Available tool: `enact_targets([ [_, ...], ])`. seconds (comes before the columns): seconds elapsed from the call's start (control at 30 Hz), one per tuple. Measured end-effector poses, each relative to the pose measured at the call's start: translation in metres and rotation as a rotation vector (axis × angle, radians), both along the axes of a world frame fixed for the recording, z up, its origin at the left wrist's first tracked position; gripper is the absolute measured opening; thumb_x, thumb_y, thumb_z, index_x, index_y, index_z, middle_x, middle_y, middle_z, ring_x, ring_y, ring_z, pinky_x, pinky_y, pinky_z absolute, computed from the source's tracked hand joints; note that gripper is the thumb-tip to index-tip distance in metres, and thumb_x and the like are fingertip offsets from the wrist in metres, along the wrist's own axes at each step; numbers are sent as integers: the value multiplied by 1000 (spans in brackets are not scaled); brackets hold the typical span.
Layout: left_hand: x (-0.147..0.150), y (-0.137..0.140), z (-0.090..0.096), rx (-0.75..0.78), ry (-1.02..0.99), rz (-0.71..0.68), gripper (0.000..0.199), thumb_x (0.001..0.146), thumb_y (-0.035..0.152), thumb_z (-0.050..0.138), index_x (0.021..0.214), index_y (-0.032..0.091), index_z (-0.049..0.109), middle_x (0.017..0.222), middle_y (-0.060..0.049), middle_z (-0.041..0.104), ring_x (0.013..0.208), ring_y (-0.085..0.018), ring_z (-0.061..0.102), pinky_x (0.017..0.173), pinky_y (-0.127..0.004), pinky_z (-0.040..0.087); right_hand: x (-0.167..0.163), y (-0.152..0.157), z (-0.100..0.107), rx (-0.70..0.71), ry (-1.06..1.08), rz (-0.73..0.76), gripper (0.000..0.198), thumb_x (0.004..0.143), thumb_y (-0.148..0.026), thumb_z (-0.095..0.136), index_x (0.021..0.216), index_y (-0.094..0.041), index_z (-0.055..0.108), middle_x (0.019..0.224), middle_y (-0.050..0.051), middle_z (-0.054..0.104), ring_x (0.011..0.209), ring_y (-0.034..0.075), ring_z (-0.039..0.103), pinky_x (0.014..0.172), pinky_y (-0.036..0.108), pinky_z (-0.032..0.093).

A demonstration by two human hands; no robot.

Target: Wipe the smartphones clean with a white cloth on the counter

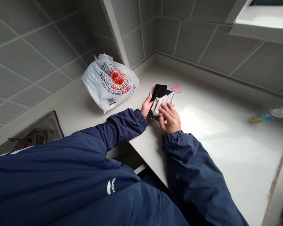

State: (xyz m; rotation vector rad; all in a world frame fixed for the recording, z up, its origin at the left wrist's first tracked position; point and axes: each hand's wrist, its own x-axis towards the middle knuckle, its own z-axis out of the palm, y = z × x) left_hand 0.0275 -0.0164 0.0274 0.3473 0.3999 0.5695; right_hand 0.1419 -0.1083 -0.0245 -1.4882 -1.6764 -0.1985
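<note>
My left hand (pixel 146 106) grips a black phone-like slab (pixel 165 92) by its left side, thumb along the edge and the other fingers partly hidden beneath. On the slab's dark face lies a crumpled pale cloth (pixel 156 106) with a zigzag edge. Bent fingers of my right hand (pixel 170 118) press down on this cloth. Just behind, a second flat black object (pixel 160 86) rests on the counter, partly covered by the slab. A small pink tag-like piece (pixel 176 89) with a thin loop lies to its right.
A white plastic bag (pixel 101 83) with red and black print stands at the left on the white counter (pixel 212 103). A stove (pixel 37 135) is at far left. At the right lies a clear bottle (pixel 271 115). Grey tiled walls meet behind.
</note>
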Motion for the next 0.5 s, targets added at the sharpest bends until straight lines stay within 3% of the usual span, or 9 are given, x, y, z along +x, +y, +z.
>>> enact_targets([
  [0.2, -1, 0, -4, 24, 6, -15, 86, 102, 69, 19, 146, 4, 53, 133, -21, 66, 132, -32, 60, 117, -47, 41, 0, -1, -1, -73, 19, 6, 37, 100, -32, 48, 125, -22, 73, 141, 7, 67, 143, 27, 52, 113, 49, 49],
  [0.5, -1, 2, -5, 28, -27, -26, 84, 103, 69, 20, 145, 5, 54, 126, -20, 70, 122, -30, 67, 111, -43, 47, -4, -4, 8, -49, 18, -4, 35, 99, -30, 50, 125, -20, 72, 141, 8, 67, 143, 25, 52, 115, 46, 46],
])
